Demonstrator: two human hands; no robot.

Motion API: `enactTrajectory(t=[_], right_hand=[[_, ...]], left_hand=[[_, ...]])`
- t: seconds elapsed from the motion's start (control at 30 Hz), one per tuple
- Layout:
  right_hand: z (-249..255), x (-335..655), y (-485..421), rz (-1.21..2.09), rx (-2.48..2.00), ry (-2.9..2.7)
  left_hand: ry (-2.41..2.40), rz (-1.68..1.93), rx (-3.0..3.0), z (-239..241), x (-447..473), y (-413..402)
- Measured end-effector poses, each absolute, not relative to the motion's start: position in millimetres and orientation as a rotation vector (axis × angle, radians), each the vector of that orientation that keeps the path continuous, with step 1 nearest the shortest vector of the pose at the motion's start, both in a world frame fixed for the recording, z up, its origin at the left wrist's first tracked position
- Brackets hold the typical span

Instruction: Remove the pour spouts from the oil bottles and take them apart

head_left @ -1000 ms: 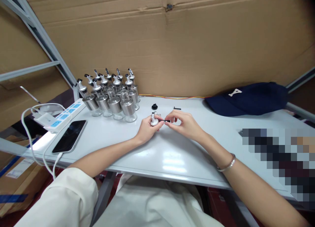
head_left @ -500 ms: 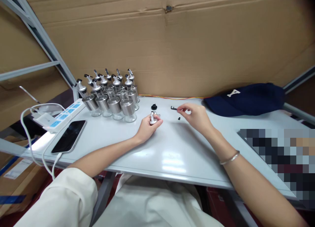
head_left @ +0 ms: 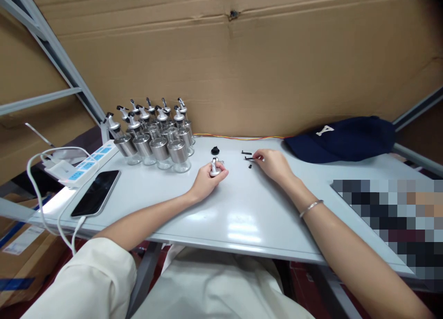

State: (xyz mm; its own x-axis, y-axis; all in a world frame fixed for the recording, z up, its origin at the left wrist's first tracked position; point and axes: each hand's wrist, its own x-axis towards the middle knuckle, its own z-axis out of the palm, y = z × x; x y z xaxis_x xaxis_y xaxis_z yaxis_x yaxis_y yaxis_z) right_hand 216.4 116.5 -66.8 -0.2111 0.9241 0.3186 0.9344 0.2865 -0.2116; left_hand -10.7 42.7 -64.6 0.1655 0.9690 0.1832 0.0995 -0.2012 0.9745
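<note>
My left hand (head_left: 206, 180) is closed around a silver pourer spout (head_left: 215, 168), low over the table. Between the thumb and fingertips of my right hand (head_left: 273, 164) is a thin black strip (head_left: 249, 159), pointing left. A second black strip (head_left: 246, 153) lies just beyond it, seemingly on the table. Close below sits a tiny black plug (head_left: 250, 166). Behind my left hand rests a round black stopper (head_left: 215, 150). Part of the spout is covered by my fingers.
Several glass-and-steel bottles (head_left: 159, 148), most with pourers, stand at the back left. Left of them are a power strip (head_left: 92, 162) and a phone (head_left: 96, 193) with a white cable. A navy cap (head_left: 346, 139) lies at the back right. Cardboard (head_left: 242, 70) walls the rear.
My right hand has shifted slightly down, and two separate black strips now show where one was visible. My left hand keeps hold of the pourer spout almost in place.
</note>
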Motion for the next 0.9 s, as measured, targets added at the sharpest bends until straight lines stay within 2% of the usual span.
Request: enactTrajectory(t=[0.47, 0.9], right_hand=[[-88.1, 213.5, 127.1, 0.128, -1.579, -2.304], [-74.6, 220.5, 124.1, 0.013, -1.492, -2.382]], left_hand=[[1.067, 1.154, 1.536, -66.2, -11.2, 43.0], [1.056, 1.146, 1.552, -67.6, -11.7, 43.3]])
